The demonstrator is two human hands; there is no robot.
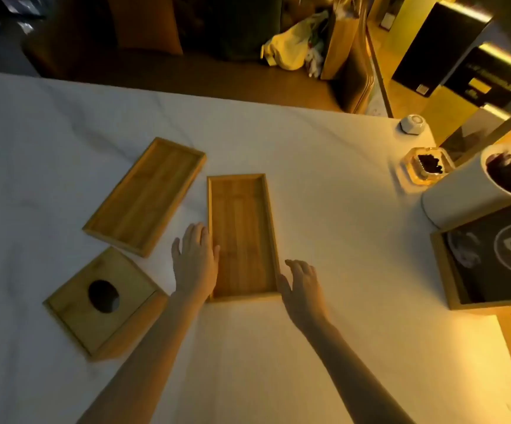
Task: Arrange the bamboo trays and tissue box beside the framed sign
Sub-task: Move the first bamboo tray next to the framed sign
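Two shallow bamboo trays lie on the white table. One tray (242,237) lies lengthwise in the middle; the other tray (145,195) lies slanted to its left. A bamboo tissue box (104,301) with a round hole on top sits at the near left. My left hand (194,261) rests flat against the middle tray's left rim, fingers spread. On the opposite side my right hand (301,286) touches the near right corner, fingers apart. The framed sign (492,258), dark with a "B8" logo, stands at the right edge.
A white cylindrical bin (468,191) stands behind the sign. A glass ashtray (425,166) and a small white round device (413,123) sit at the far right of the white table (340,179). Beyond the table edge are a yellow bag (291,47) and dark cabinets.
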